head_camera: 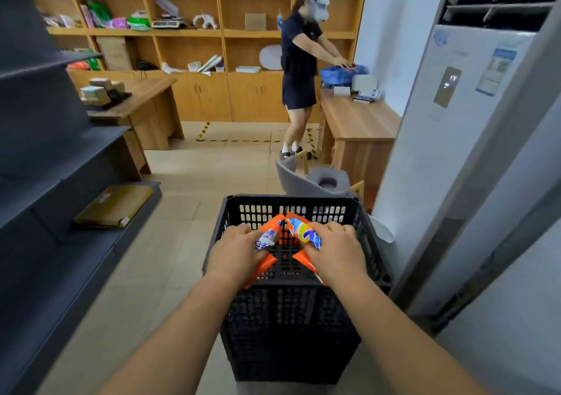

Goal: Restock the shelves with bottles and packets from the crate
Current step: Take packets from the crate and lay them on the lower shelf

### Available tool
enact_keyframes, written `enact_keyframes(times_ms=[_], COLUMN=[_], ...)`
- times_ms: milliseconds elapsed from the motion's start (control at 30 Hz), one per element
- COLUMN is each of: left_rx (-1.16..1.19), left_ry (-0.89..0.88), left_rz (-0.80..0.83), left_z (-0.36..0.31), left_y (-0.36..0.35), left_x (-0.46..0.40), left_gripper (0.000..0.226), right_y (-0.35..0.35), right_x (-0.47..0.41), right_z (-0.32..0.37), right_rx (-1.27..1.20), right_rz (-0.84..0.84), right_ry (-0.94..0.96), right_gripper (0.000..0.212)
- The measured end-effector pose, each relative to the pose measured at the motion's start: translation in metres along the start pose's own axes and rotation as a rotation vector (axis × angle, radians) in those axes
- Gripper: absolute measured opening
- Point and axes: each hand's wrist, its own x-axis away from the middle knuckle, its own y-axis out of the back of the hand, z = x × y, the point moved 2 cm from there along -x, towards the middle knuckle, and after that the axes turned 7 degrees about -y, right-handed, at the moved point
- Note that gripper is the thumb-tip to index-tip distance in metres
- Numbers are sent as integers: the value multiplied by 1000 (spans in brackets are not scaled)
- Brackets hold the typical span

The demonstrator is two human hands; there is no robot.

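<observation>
Both hands clutch orange packets above the crate (291, 318): left hand (233, 253) curled round one packet (265, 247), right hand (335, 253) round another (305, 237). Beneath them the crate looks nearly emptied; the grey shelves (76, 212) left of it appear mostly unstocked.

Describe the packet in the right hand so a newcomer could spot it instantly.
Find the black crate at bottom centre. Two orange packets are held above it. The right hand grips the right packet, which shows a blue-and-yellow logo, unlike the left packet.
</observation>
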Motion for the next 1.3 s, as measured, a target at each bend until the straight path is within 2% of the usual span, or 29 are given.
enact_keyframes(times_ms=[433,633,800,967,1067,1167,1300], left_rx=[62,61,56,28,18,-8,-1], left_ry=[-10,54,95,134,155,151,128], left_rz=[233,477,568,565,517,513,481], left_z=[89,116,131,141,140,136,128], left_y=[-127,-215,-275,-301,-306,-301,-276], left_x=[-212,-228,-232,-236,-232,-230,-229], left_gripper=[44,51,52,50,58,67,64], right_y=[-135,-231,-289,-317,-325,-320,-293], right_x=[-213,-236,-246,-256,-256,-256,-254], right_z=[-18,-45,-63,-77,-81,-82,-86], right_rx=[128,172,204,199,191,138,93], right_rz=[201,430,510,493,535,556,532], right_ry=[-110,-174,-198,-185,-180,-198,-212], right_gripper=[46,49,52,53,60,69,71])
